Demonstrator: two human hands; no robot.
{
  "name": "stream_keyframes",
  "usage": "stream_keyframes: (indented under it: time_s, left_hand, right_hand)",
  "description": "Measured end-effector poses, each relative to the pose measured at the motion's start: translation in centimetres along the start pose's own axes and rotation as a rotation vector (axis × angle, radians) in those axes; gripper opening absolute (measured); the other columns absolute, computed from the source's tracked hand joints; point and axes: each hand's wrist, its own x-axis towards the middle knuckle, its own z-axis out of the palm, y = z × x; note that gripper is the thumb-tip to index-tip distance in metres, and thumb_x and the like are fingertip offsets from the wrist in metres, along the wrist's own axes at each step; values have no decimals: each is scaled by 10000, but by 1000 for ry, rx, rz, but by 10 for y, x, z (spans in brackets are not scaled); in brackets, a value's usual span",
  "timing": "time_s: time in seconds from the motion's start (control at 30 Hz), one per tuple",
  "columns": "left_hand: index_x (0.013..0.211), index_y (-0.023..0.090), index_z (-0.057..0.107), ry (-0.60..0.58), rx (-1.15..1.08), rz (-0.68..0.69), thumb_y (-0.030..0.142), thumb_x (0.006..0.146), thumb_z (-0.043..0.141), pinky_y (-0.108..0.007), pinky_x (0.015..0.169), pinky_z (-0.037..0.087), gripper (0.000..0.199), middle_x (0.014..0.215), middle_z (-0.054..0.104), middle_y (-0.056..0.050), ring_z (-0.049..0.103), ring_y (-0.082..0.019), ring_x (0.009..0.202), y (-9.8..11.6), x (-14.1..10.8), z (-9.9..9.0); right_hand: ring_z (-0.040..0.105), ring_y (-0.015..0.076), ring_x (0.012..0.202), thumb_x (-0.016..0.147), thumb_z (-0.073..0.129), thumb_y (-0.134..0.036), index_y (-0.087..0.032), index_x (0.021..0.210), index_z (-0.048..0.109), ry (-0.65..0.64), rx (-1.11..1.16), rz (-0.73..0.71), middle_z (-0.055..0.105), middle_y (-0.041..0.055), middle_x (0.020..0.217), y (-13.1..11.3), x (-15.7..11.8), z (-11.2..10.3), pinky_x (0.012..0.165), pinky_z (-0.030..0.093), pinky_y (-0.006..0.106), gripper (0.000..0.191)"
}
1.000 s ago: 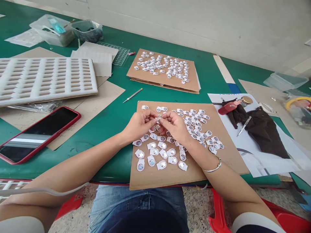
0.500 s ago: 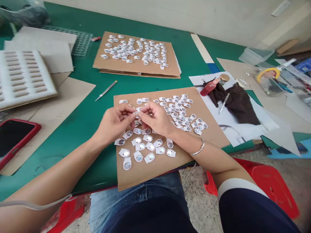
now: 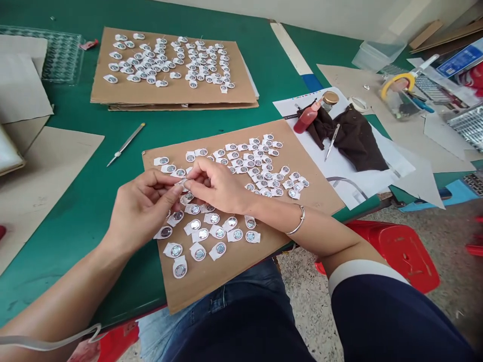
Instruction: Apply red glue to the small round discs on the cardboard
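Near cardboard sheet before far cardboard sheet — tweezers between, leftward.

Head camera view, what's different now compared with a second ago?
Mostly the view: it swung right, so the phone and foam tray slid out on the left and the red stool came in. The left hand and right hand keep pinching one small white tabbed piece between their fingertips above the near cardboard sheet. The pieces lying on both sheets look unmoved.
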Motion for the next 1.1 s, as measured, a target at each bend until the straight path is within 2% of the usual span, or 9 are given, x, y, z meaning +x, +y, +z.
stream_keyframes:
  time_s: [0.27,0.67,0.87,1.1]
  left_hand:
    - [852,177,593,16,41,-38,239,743,676,-201,485,477,150,586,598,23,575,-106,506,-4,-1,-1]
    - [851,187,605,39,64,-57,251,724,689,-189,471,492,164,594,613,19,590,-113,505,-3,-2,-2]
    - [852,185,612,60,44,3,243,734,686,-206,526,510,151,600,615,23,601,-116,524,2,0,1]
    - [919,190,651,114,168,80,235,739,697,-187,563,530,192,663,633,23,615,-99,570,10,-5,0]
  right_hand:
    - [457,31,605,825,550,-215,-164,787,438,-22,-17,33,529,-29,703,2,1,0,568,389,161,129]
    - [507,51,646,842,562,-247,-167,804,431,-41,-18,32,555,-28,735,3,1,-1,591,415,172,158]
    - [524,47,696,858,551,-279,-162,860,447,-65,-47,5,561,-26,779,-1,1,-8,641,443,166,156]
    - [499,35,646,851,565,-316,-159,874,469,-34,-18,-14,559,-32,756,-1,1,-9,617,439,163,186]
